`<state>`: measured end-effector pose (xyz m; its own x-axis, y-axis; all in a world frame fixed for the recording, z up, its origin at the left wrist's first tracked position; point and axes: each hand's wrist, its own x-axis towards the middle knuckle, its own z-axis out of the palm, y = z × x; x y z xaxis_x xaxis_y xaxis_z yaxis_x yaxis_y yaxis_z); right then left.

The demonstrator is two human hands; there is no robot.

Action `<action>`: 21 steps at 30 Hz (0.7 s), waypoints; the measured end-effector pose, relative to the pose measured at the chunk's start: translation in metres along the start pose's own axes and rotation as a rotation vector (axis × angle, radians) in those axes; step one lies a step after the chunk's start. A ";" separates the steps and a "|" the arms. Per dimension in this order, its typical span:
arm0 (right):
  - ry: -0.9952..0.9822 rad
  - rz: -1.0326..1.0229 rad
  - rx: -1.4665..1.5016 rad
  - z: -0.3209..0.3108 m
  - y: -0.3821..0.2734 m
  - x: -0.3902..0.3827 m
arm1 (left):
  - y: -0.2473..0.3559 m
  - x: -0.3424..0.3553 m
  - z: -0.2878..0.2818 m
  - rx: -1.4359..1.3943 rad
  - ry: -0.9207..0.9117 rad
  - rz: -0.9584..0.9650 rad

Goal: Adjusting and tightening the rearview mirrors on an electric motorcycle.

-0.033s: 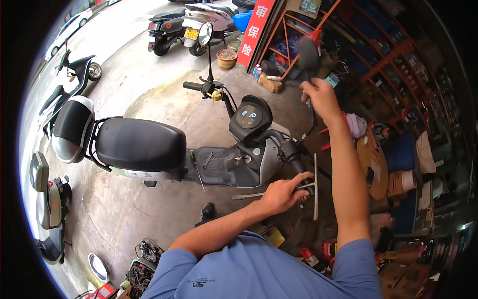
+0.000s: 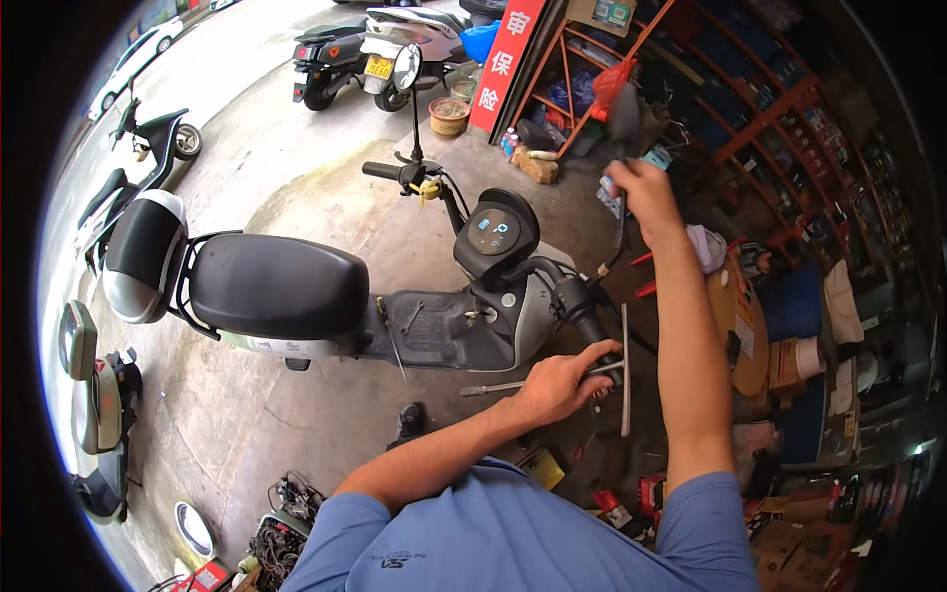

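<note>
An electric scooter (image 2: 281,281) stands in front of me, its display lit. My left hand (image 2: 564,387) is closed round a T-handle wrench (image 2: 625,405) beside the right handlebar grip (image 2: 586,322). The wrench's long shaft passes under the hand and points left; its crossbar lies beyond the fingers. Raised at the right, my right hand (image 2: 643,202) grips the black stem of a rear-view mirror (image 2: 624,123), whose head is blurred. The stem runs down toward the handlebar; whether it is seated there I cannot tell. The other mirror (image 2: 407,67) is upright on the left handlebar.
A spanner (image 2: 414,314) and a thin rod lie on the scooter's footboard. Shelves (image 2: 779,128) crowded with goods line the right side. Parked scooters (image 2: 390,59) stand at the back and along the left. Near my feet is a bin of tangled wires and parts (image 2: 281,533).
My right hand has shifted slightly right with the mirror, whose head has swung right and down, uncovering more of a red bag. My left hand and the wrench have stayed put.
</note>
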<state>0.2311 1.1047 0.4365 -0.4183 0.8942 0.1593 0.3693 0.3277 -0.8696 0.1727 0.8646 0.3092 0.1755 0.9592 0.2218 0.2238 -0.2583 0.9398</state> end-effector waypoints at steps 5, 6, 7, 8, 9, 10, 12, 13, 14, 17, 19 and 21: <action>0.065 0.224 1.088 -0.035 0.045 -0.046 | -0.006 -0.003 -0.004 0.017 0.031 0.004; 0.054 0.080 1.028 -0.031 0.036 -0.069 | -0.007 -0.003 -0.006 0.021 0.041 -0.001; 0.051 0.083 1.029 -0.021 0.024 -0.090 | -0.008 -0.004 -0.006 0.014 0.039 -0.002; 0.194 -0.096 0.817 -0.004 0.009 -0.110 | -0.010 -0.004 -0.005 0.009 0.033 -0.002; 0.341 -0.273 0.590 0.009 -0.001 -0.121 | -0.009 -0.002 -0.004 0.007 0.024 0.002; 0.326 -0.420 0.312 0.020 -0.005 -0.127 | -0.006 -0.003 -0.004 -0.003 0.026 0.010; 0.262 -0.394 -0.087 0.031 -0.023 -0.133 | -0.006 -0.003 -0.004 -0.016 0.016 0.019; 0.237 -0.379 -0.243 0.032 -0.031 -0.124 | -0.007 -0.004 -0.004 -0.046 0.026 0.024; 0.207 -0.486 -0.308 0.028 -0.032 -0.111 | -0.005 -0.003 -0.003 -0.074 0.035 0.037; 0.167 -0.615 -0.317 0.022 -0.033 -0.096 | -0.005 0.000 0.001 -0.102 0.040 0.045; 0.095 -0.535 -0.219 0.021 -0.035 -0.099 | -0.008 -0.002 0.001 -0.106 0.045 0.038; 0.042 -0.376 -0.248 0.011 -0.042 -0.109 | -0.010 -0.004 0.003 -0.117 0.029 0.041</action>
<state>0.2515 0.9903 0.4505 -0.5289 0.7093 0.4660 0.3885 0.6906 -0.6100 0.1725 0.8626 0.2985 0.1540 0.9515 0.2665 0.1028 -0.2836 0.9534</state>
